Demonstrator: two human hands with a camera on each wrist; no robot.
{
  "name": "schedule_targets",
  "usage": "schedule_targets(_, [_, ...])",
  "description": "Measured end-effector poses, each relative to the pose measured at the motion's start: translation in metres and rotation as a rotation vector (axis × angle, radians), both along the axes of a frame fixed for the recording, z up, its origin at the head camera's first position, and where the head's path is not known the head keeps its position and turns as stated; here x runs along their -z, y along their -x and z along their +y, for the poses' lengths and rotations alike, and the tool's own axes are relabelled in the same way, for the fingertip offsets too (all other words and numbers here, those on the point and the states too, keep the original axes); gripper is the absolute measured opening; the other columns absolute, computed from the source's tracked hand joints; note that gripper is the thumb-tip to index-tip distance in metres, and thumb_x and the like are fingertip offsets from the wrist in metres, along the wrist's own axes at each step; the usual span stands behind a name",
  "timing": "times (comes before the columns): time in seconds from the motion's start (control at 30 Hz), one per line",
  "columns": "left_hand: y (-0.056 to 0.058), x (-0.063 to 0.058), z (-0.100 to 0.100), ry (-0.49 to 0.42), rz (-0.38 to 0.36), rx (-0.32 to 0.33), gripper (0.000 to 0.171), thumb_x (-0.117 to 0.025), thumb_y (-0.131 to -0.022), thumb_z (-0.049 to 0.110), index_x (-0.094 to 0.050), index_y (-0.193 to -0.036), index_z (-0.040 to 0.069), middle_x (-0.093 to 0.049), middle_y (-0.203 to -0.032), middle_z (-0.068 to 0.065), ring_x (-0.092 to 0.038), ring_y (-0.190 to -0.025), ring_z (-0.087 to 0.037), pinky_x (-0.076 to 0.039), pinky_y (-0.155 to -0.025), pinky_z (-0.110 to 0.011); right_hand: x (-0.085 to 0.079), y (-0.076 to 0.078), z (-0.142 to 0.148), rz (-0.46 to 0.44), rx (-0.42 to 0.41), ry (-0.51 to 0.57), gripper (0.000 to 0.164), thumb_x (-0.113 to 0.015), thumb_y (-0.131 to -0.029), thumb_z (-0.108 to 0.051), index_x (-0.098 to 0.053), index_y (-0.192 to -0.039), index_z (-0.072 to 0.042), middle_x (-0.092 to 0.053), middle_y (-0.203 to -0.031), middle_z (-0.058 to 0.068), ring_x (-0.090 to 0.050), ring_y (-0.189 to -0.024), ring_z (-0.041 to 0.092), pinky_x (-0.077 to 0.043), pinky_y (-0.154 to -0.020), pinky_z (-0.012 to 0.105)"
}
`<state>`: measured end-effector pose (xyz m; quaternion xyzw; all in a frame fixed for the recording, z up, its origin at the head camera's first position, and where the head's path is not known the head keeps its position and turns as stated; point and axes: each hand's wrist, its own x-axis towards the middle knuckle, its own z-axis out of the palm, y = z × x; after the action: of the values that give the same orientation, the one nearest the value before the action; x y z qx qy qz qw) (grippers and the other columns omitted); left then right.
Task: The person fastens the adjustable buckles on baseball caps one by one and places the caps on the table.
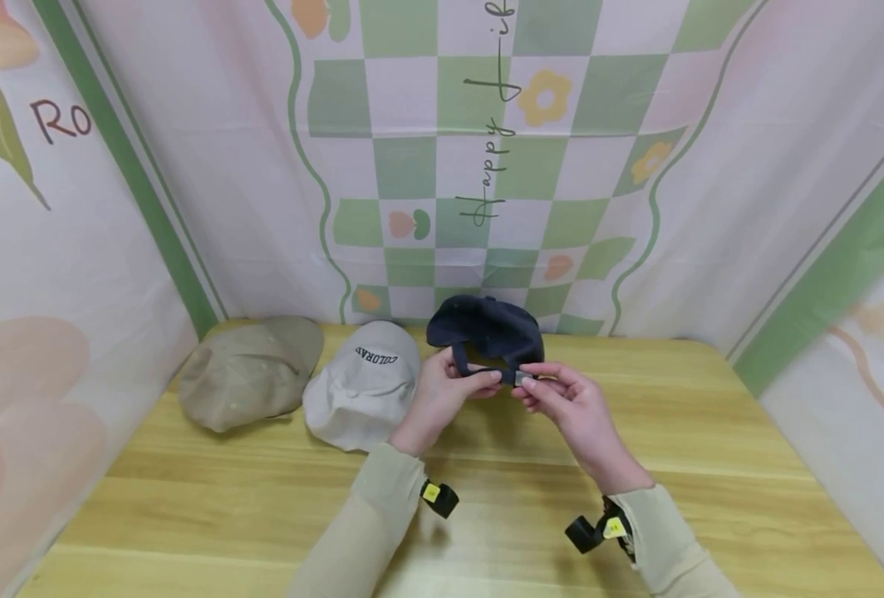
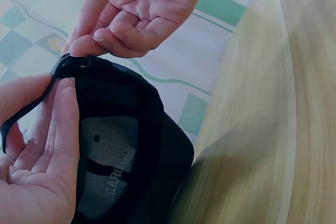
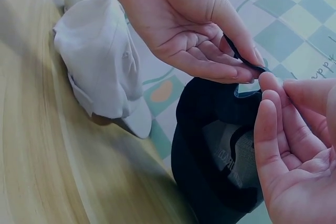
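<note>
A dark navy baseball cap (image 1: 487, 328) is held up near the back of the table, its back opening and adjustment strap facing me. My left hand (image 1: 442, 394) pinches the strap (image 2: 26, 109) between thumb and fingers on the left side. At the strap's right end my right hand (image 1: 572, 407) pinches by the metal buckle (image 1: 522, 378). Both sets of fingertips are close together along the strap. In the right wrist view, the cap's dark inside (image 3: 210, 145) shows, with lettering on a grey patch.
To the left on the wooden table (image 1: 225, 507) lie a light grey cap (image 1: 363, 390) with dark lettering and, farther left, a khaki cap (image 1: 243, 374). A printed checkered curtain (image 1: 479, 166) hangs behind the table, with more cloth at both sides.
</note>
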<state>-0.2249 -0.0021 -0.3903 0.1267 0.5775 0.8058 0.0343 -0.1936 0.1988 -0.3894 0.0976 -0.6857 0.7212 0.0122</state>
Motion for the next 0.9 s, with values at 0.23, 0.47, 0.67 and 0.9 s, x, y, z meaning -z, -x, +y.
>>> schedule_targets(0.23, [0.0006, 0.0043, 0.0025, 0.007, -0.001, -0.005, 0.018, -0.079, -0.086, -0.004, -0.061, -0.085, 0.0, -0.074, -0.089, -0.018, -0.075, -0.079, -0.024, -0.061, -0.077, -0.04, 0.0017, -0.0006, -0.0012, -0.025, 0.011, 0.008, 0.032, -0.069, -0.1, -0.013, -0.062, -0.123, 0.008, -0.074, -0.097, 0.019, -0.071, -0.083, 0.017, -0.06, -0.077, 0.032])
schedule_targets(0.47, [0.0003, 0.0048, 0.0033, 0.024, 0.003, -0.012, 0.02, -0.081, -0.084, -0.003, -0.062, -0.084, 0.0, -0.073, -0.086, -0.015, -0.074, -0.077, -0.024, -0.062, -0.076, -0.04, 0.003, -0.0003, -0.0025, -0.014, 0.014, 0.01, 0.034, -0.068, -0.1, -0.013, -0.061, -0.125, 0.009, -0.075, -0.094, 0.014, -0.07, -0.083, 0.017, -0.06, -0.076, 0.032])
schedule_targets(0.67, [0.0003, 0.0044, 0.0049, 0.046, 0.013, -0.018, 0.018, -0.082, -0.083, -0.003, -0.065, -0.088, -0.002, -0.073, -0.083, -0.012, -0.074, -0.074, -0.022, -0.062, -0.074, -0.039, 0.0042, -0.0004, -0.0049, -0.003, 0.016, 0.011, 0.032, -0.068, -0.1, -0.011, -0.062, -0.124, 0.009, -0.075, -0.093, 0.011, -0.071, -0.082, 0.017, -0.06, -0.076, 0.033])
schedule_targets(0.9, [0.0, 0.0046, 0.0046, 0.069, 0.011, -0.008, 0.017, -0.081, -0.084, -0.003, -0.065, -0.088, -0.001, -0.072, -0.082, -0.009, -0.073, -0.074, -0.021, -0.062, -0.074, -0.039, 0.0049, -0.0003, -0.0062, -0.012, 0.015, 0.003, 0.033, -0.068, -0.1, -0.011, -0.061, -0.125, 0.01, -0.075, -0.094, 0.011, -0.071, -0.082, 0.017, -0.06, -0.077, 0.035])
